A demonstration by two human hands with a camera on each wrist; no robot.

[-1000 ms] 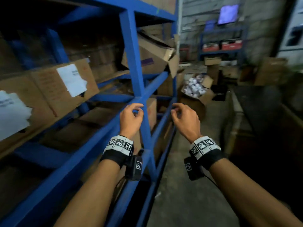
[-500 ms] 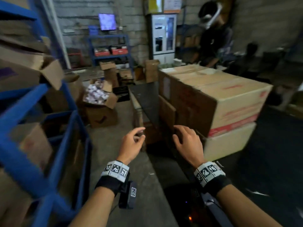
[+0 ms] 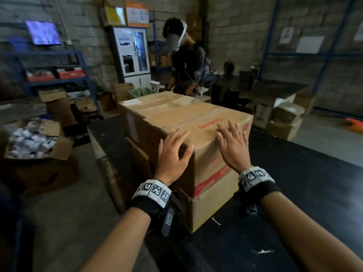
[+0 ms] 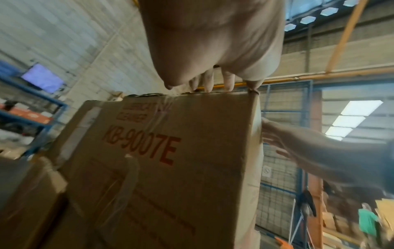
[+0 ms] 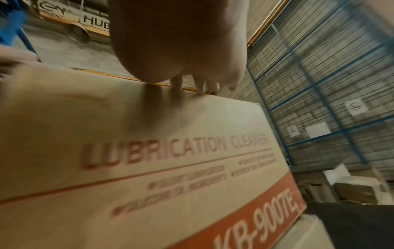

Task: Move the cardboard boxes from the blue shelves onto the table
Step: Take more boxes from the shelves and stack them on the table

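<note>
Two stacked cardboard boxes stand on the dark table (image 3: 294, 183). The top box (image 3: 196, 118) carries red print and sits on a plainer lower box (image 3: 212, 205). My left hand (image 3: 172, 152) is spread at the top box's near left corner, empty. My right hand (image 3: 231, 144) is spread flat over the near top edge, also empty. In the left wrist view the left hand's (image 4: 213, 42) fingertips reach the box's (image 4: 170, 168) top edge, with the right hand (image 4: 309, 148) beside it. The right wrist view shows straight fingers (image 5: 200, 87) at the box's (image 5: 149, 151) top edge.
Another taped box (image 3: 157, 103) lies behind the top one. A person (image 3: 184, 55) stands beyond the table. An open box of white packets (image 3: 35, 142) sits on the floor at left, near a blue shelf (image 3: 55, 75). More boxes (image 3: 284, 118) stand at right.
The view has swung right from the blue shelves to the table. Both hands went from loosely curled to spread and moved up to the top box.
</note>
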